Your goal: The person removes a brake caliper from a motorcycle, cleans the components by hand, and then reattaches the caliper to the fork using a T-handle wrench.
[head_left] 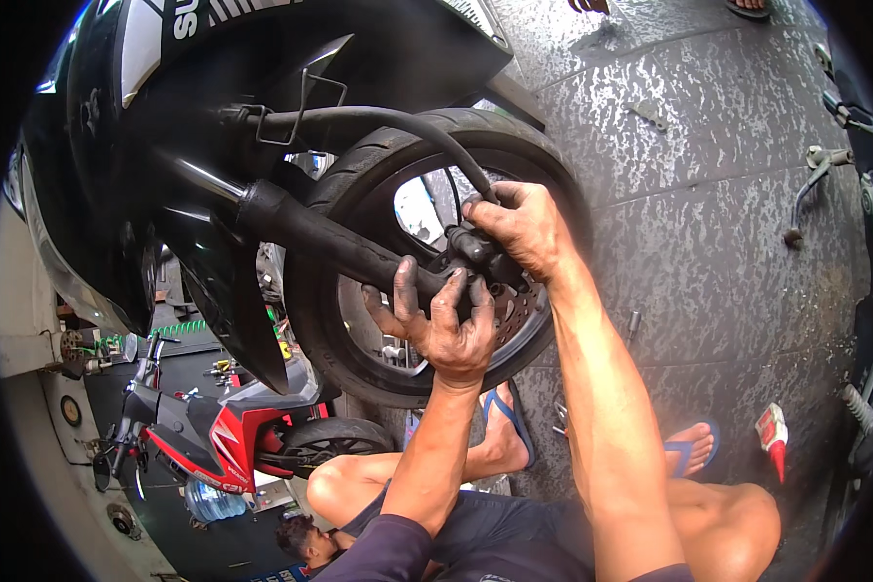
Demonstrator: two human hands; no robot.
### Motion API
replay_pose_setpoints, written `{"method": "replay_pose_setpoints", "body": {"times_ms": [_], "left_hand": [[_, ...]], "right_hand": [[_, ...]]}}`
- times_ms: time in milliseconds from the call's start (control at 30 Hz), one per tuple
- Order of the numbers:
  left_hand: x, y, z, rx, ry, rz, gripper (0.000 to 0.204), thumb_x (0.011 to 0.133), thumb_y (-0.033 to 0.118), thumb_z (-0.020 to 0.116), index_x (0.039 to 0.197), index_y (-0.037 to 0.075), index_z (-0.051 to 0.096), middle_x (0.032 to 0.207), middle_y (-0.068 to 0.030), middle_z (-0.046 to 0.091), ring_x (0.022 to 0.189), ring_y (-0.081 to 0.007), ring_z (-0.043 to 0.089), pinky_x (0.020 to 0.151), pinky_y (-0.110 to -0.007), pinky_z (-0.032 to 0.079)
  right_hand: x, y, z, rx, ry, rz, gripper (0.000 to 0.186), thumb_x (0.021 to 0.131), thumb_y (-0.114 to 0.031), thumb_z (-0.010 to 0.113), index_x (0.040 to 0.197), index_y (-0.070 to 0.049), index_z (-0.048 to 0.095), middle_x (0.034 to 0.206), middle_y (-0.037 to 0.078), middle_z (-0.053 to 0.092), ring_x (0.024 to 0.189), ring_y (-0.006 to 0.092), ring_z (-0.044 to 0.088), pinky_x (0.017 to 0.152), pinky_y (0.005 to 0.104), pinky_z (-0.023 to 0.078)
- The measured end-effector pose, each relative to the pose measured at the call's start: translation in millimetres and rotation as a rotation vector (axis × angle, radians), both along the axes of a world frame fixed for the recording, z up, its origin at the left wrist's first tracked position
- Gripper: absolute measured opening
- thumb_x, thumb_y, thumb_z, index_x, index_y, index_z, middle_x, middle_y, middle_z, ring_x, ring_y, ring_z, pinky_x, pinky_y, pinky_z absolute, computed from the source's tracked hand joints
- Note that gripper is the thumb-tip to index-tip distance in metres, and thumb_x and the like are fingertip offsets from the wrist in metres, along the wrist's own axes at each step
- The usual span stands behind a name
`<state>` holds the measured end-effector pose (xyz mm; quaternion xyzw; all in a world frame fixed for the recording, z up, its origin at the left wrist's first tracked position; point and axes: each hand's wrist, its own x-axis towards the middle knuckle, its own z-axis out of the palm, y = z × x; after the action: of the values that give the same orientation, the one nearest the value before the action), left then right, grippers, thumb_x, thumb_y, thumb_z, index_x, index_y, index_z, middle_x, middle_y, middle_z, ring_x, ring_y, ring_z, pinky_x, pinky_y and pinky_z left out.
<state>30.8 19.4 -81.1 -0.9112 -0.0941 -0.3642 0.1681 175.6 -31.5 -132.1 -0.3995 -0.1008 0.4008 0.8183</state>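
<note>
Brake caliper [473, 244] is carried at the lower end of the fork leg [325, 231], set inside the rim edge of the front wheel [322, 335] and beside the holed brake disc [527, 312]. Hose [373, 116] is pinched near its caliper end between thumb and index of the right hand [528, 228]. Left hand [448, 338] is half-curled, fingers spread, tips set at the caliper's near edge; whether anything is gripped there is hidden, can't be told. Caliper is judged small but dense, rigid, not fragile; grip is probably made slick by the grime seen on the fingertips. Hose is judged stiff yet springy, and could be kinked if bent hard at its end. Caliper is best taken by the body's outer edges, hose just short of the end, disc faces left untouched.
</note>
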Motion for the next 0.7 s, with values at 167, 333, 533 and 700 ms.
{"method": "replay_pose_setpoints", "body": {"times_ms": [167,333,533,700], "left_hand": [[1.8,-2.0,1.5,-0.029,0.005,0.004,0.025,0.074,0.008,0.083,0.095,0.012,0.07,0.141,-0.0186,0.052,0.139,-0.0539,0.03,0.112,-0.067,0.026],[1.5,-1.1,3.3,-0.018,0.022,0.006,0.026,0.072,0.007,0.082,0.096,0.014,0.073,0.141,-0.0185,0.054,0.14,-0.0539,0.03,0.113,-0.068,0.024],[-1.7,1.1,4.1,-0.017,0.061,0.021,0.028,0.076,0.01,0.081,0.103,0.014,0.077,0.145,-0.019,0.052,0.144,-0.0507,0.026,0.116,-0.066,0.02],[-1.2,1.2,4.0,-0.045,0.052,-0.024,0.028,0.077,0.013,0.083,0.104,0.012,0.076,0.146,-0.0182,0.052,0.145,-0.0501,0.023,0.116,-0.065,0.018]], "right_hand": [[-0.7,0.8,-1.5,-0.032,-0.019,-0.027,0.032,0.08,-0.025,0.076,0.093,0.004,0.075,0.077,0.007,0.071,0.067,0.0114,0.063,0.064,0.0288,0.052],[-3.4,2.1,1.2,-0.04,0.024,-0.033,0.034,0.08,-0.026,0.077,0.093,0.005,0.075,0.077,0.008,0.071,0.067,0.0126,0.065,0.064,0.0293,0.052],[-1.2,2.1,4.0,-0.032,0.046,0.018,0.027,0.085,-0.016,0.076,0.1,0.006,0.073,0.084,0.008,0.072,0.071,0.0115,0.066,0.064,0.0257,0.054],[0.5,0.5,1.3,-0.015,0.023,-0.006,0.028,0.085,-0.017,0.076,0.1,0.006,0.074,0.084,0.008,0.072,0.071,0.0113,0.066,0.064,0.0259,0.054]]}}
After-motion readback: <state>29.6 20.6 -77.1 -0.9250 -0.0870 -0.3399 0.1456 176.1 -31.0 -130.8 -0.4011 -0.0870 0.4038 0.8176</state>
